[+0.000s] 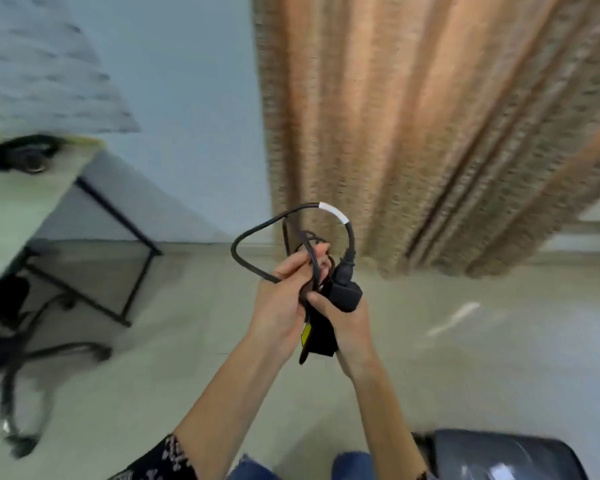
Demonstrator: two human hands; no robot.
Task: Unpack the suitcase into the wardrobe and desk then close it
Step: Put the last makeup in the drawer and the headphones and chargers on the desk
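Nearest, the dark suitcase [506, 455] sits at the bottom right, and both bare forearms rise from the lower edge to meet mid-frame above the floor. The left hand [284, 292] curls its fingers [312, 254] round a bundled black power cable [345, 292], while the right hand [352, 323] grips the plug block from beneath, thumb pressed on it, one white-taped loop arching above. Farther off, the tabletop [21, 209] stands at left carrying a blurred black object [25, 157], with a tan curtain [395, 116] behind.

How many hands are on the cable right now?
2. The left hand grips the coiled black cable on its left side; the right hand holds it from the right, thumb against the black plug. Both are raised in front of the curtain.
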